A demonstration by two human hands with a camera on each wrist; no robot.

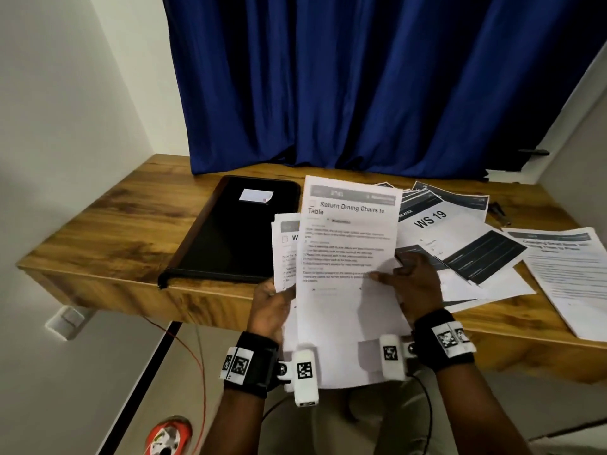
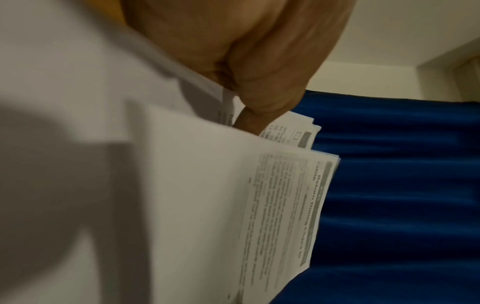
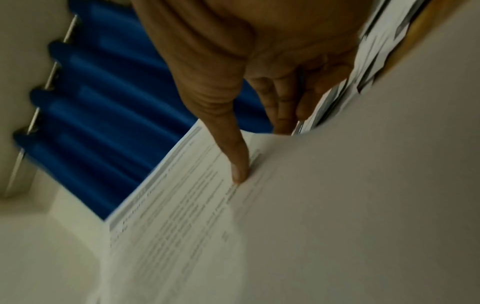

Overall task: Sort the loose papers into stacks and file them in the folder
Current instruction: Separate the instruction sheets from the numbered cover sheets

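Observation:
A black folder (image 1: 239,231) lies shut on the wooden table (image 1: 98,224), a small white label on its cover. My right hand (image 1: 407,277) pinches a white sheet headed "Return Dining Chairs to Table" (image 1: 348,244), thumb on its face (image 3: 239,172), fingers behind. My left hand (image 1: 272,300) grips a thin stack of printed sheets (image 1: 285,254) behind it; the left wrist view shows its thumb (image 2: 257,119) between the sheets. Both are held up over the table's front edge.
Loose papers are spread on the table's right half: a "WS 19" sheet (image 1: 437,221), dark-banded sheets (image 1: 483,254) and a text stack (image 1: 571,277) at the right edge. A blue curtain (image 1: 361,83) hangs behind. A red cable (image 1: 200,362) runs under the table.

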